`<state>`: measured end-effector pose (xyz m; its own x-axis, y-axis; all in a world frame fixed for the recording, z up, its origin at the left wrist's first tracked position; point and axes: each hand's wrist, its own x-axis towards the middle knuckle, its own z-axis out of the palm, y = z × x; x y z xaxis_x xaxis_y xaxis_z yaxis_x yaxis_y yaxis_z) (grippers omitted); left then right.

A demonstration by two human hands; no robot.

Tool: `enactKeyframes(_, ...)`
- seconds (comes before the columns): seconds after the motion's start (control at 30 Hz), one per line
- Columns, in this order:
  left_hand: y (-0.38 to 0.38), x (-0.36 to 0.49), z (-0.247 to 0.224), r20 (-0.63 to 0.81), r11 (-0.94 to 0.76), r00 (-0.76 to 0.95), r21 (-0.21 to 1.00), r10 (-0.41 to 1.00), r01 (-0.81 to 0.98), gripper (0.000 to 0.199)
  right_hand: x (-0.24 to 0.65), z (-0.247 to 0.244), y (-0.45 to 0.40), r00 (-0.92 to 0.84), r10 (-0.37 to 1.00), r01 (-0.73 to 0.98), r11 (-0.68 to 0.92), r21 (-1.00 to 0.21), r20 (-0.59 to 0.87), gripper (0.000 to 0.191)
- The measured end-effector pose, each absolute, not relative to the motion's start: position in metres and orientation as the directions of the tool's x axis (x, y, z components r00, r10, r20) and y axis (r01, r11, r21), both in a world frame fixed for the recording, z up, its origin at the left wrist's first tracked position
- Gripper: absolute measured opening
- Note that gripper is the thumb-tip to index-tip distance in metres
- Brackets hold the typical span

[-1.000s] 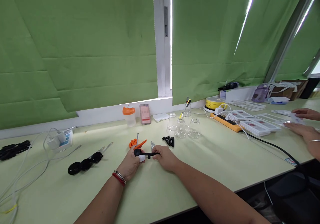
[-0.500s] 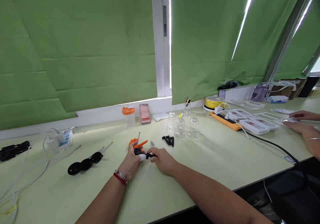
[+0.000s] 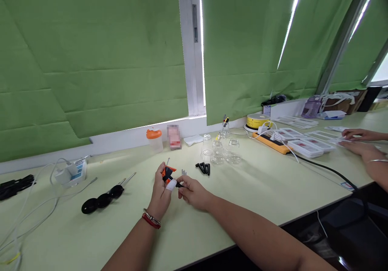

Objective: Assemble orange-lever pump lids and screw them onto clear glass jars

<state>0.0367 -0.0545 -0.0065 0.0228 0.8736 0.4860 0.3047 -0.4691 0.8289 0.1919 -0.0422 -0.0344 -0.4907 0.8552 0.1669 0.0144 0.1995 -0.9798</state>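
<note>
Head view: you've got a black part [image 3: 167, 173] over the counter [image 3: 257, 182], left hand [image 3: 161, 192] curled round its thick end, right hand [image 3: 194, 192] pinching the thin one. Looks mid-job to me: loose black pieces [image 3: 208, 169] and metal pins [image 3: 184, 173] lie unhandled; can't tell what's actually finished.

pale green table [image 3: 248, 190], clear glasses [image 3: 233, 150], black pieces [image 3: 208, 169]; orange-lidded cup [image 3: 155, 142]

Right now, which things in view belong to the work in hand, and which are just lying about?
Likely in the job:
black piece, held by left hand and right hand
small black parts
thin metal parts

Probably just lying about:
orange-lidded cup
clear glasses
orange power strip
yellow round item
</note>
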Motion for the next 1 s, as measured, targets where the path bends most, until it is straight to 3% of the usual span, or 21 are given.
enactKeyframes(0.17,-0.058,0.042,-0.004,0.633,-0.582,0.124,0.594,0.765,0.555,0.078,0.189,-0.030,-0.044,-0.521,0.846,-0.171,0.025,-0.985,0.112,0.021)
enactKeyframes(0.3,-0.057,0.039,-0.003,0.646,-0.610,0.231,0.452,0.727,0.651,0.094,0.190,-0.029,-0.045,-0.581,0.809,-0.274,-0.089,-0.958,0.091,0.029)
enactKeyframes(0.5,-0.048,0.026,-0.009,0.603,-0.667,0.358,0.426,0.713,0.612,0.126,0.194,-0.032,-0.044,-0.605,0.792,-0.305,-0.129,-0.944,0.088,0.033)
enactKeyframes(0.73,-0.049,0.029,-0.010,0.553,-0.637,0.415,0.301,0.723,0.709,0.132,0.195,-0.027,-0.046,-0.600,0.797,-0.316,-0.155,-0.936,0.071,0.035)
enactKeyframes(1.0,-0.054,0.039,-0.012,0.612,-0.568,0.338,0.227,0.715,0.791,0.119,0.194,-0.029,-0.045,-0.587,0.809,-0.361,-0.232,-0.903,0.027,0.038)
